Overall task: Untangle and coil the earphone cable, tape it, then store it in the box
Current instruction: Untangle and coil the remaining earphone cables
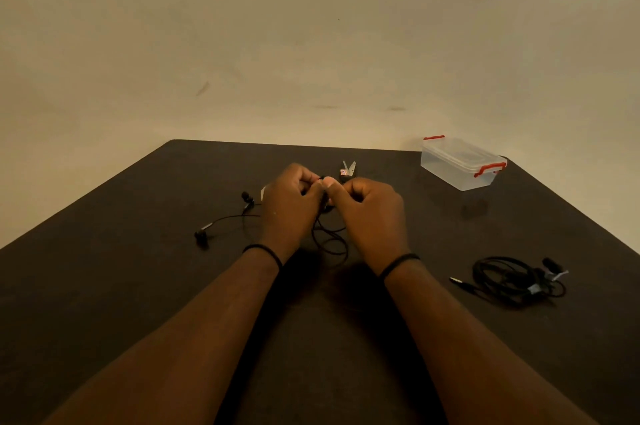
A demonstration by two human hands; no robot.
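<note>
A black earphone cable (329,237) hangs in loops between my two hands above the dark table (138,286). My left hand (291,202) and my right hand (370,213) meet at the fingertips, each pinching the cable. Its two earbuds (202,234) lie on the table to the left, trailing a thin wire. A clear plastic box (460,163) with red clips stands closed at the far right corner. A pale roll of tape (264,193) peeks out behind my left hand.
Scissors (347,171) lie just beyond my hands. A second earphone, coiled and taped (509,277), rests at the right with its plug pointing left. A beige wall rises behind the table's far edge.
</note>
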